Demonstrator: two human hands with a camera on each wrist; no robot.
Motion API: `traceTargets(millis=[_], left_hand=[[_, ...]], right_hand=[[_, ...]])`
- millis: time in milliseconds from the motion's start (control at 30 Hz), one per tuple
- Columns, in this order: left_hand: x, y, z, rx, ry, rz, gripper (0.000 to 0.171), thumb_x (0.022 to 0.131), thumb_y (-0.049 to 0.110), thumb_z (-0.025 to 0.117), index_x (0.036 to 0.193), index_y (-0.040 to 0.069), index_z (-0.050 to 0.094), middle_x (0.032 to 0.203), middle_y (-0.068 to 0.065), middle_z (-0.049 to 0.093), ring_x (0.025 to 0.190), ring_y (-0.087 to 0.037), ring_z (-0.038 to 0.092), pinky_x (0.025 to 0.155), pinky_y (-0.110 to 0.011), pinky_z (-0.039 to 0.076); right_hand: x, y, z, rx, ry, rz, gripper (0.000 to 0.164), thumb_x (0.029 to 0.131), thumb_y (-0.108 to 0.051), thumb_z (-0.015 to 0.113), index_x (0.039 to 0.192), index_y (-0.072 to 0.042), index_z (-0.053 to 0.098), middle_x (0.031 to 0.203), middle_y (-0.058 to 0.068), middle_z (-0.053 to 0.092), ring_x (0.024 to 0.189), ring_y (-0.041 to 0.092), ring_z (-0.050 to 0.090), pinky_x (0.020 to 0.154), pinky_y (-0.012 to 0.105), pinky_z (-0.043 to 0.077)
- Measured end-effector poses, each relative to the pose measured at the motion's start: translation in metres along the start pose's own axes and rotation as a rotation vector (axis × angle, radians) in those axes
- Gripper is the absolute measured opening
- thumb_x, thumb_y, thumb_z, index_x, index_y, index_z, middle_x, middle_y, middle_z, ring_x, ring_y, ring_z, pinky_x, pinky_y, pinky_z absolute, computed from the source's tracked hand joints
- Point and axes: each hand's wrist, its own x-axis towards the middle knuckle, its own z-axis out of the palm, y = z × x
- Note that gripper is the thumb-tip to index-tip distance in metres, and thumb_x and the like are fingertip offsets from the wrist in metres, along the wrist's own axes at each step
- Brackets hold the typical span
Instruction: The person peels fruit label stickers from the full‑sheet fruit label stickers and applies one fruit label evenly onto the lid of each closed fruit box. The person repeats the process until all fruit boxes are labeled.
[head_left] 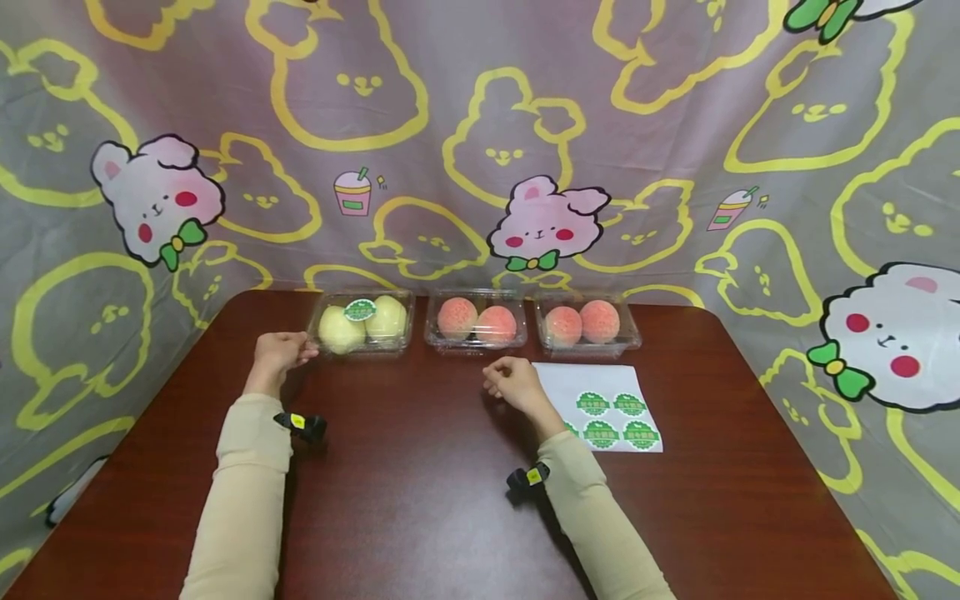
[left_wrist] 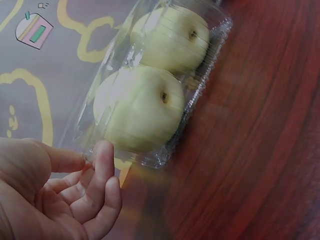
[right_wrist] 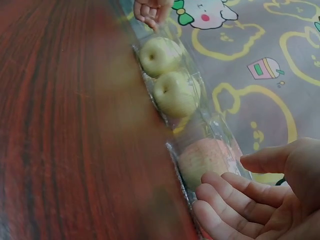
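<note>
At the back left of the table sits a clear plastic clamshell box (head_left: 360, 346) with two pale yellow-green fruits (left_wrist: 137, 107) inside and a round green sticker (head_left: 360, 310) on its lid. My left hand (head_left: 279, 357) pinches the near end of this box's rim between thumb and index finger; the other fingers curl loosely. My right hand (head_left: 517, 383) hovers with relaxed, slightly bent fingers in front of the middle clamshell box (head_left: 476, 340), holding nothing. Two pink peaches (head_left: 457, 317) lie in that middle box. Beside the right hand is a white sheet (head_left: 555, 385) of round green stickers (head_left: 630, 405).
A third clear box (head_left: 588, 346) with two peaches (head_left: 600, 321) stands at the back right, in line with the others. A patterned curtain (head_left: 420, 150) hangs right behind the boxes at the back edge of the dark wooden table (head_left: 405, 483).
</note>
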Motion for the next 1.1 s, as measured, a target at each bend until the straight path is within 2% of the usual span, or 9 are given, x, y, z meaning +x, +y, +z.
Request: traceTargets(millis=[267,567,700,833,900,967,1033,1100], left_hand=[[0.008,0.002,-0.001,0.015,-0.005,0.004,0.044,0.103,0.015,0.038,0.135,-0.015,0.043,0.051,0.022,0.055,0.053,0.011,0.058,0.056,-0.012,0.051],[0.009,0.003,0.001,-0.016,0.023,-0.009,0.047,0.102,0.018,0.038,0.137,-0.013,0.042,0.050,0.023,0.054,0.052,0.011,0.057,0.056,-0.011,0.050],[0.008,-0.001,0.003,-0.021,0.058,0.002,0.048,0.102,0.021,0.038,0.137,-0.012,0.043,0.049,0.024,0.053,0.051,0.012,0.055,0.056,-0.010,0.050],[0.008,-0.006,0.005,0.074,0.154,0.043,0.046,0.102,0.025,0.040,0.132,-0.009,0.052,0.053,0.025,0.050,0.052,0.012,0.053,0.057,-0.010,0.048],[0.006,-0.007,0.006,0.162,0.221,0.074,0.044,0.102,0.025,0.042,0.127,-0.007,0.057,0.055,0.020,0.054,0.054,0.011,0.050,0.061,-0.012,0.045],[0.003,-0.007,0.007,0.245,0.280,0.104,0.041,0.101,0.024,0.043,0.123,-0.006,0.060,0.061,0.005,0.065,0.057,0.009,0.047,0.066,-0.016,0.043],[-0.002,-0.006,0.008,0.301,0.327,0.134,0.039,0.100,0.023,0.044,0.120,-0.006,0.062,0.077,-0.012,0.073,0.062,-0.004,0.057,0.072,-0.023,0.044],[-0.006,-0.006,0.010,0.319,0.350,0.152,0.038,0.100,0.021,0.043,0.120,-0.005,0.062,0.099,-0.022,0.073,0.075,-0.020,0.065,0.080,-0.031,0.048]], right_hand=[[-0.001,-0.002,-0.006,0.050,0.006,0.017,0.020,0.093,-0.008,0.060,0.097,0.010,0.067,0.082,0.027,0.072,0.057,0.014,0.065,0.059,0.029,0.058],[0.002,0.002,-0.011,0.066,0.005,-0.006,0.022,0.093,-0.007,0.058,0.099,0.013,0.065,0.083,0.030,0.071,0.057,0.016,0.067,0.060,0.032,0.059],[0.001,0.002,-0.013,0.070,0.018,-0.002,0.022,0.093,-0.008,0.059,0.098,0.012,0.065,0.083,0.029,0.071,0.060,0.022,0.069,0.062,0.035,0.060],[0.001,0.001,-0.015,0.074,0.021,0.001,0.022,0.093,-0.008,0.058,0.098,0.012,0.065,0.084,0.030,0.071,0.061,0.019,0.068,0.063,0.035,0.060],[0.002,0.001,-0.015,0.073,0.017,0.002,0.022,0.094,-0.008,0.058,0.099,0.012,0.065,0.085,0.030,0.071,0.060,0.015,0.067,0.061,0.030,0.060],[0.002,0.001,-0.015,0.077,0.015,0.001,0.023,0.094,-0.008,0.058,0.100,0.013,0.064,0.086,0.031,0.071,0.060,0.014,0.067,0.061,0.030,0.060],[0.003,0.001,-0.016,0.080,0.015,0.001,0.023,0.094,-0.008,0.058,0.100,0.013,0.065,0.086,0.031,0.071,0.060,0.014,0.067,0.061,0.029,0.060],[0.003,0.001,-0.016,0.082,0.022,0.002,0.023,0.094,-0.008,0.058,0.100,0.013,0.065,0.086,0.031,0.071,0.061,0.016,0.068,0.062,0.031,0.060]])
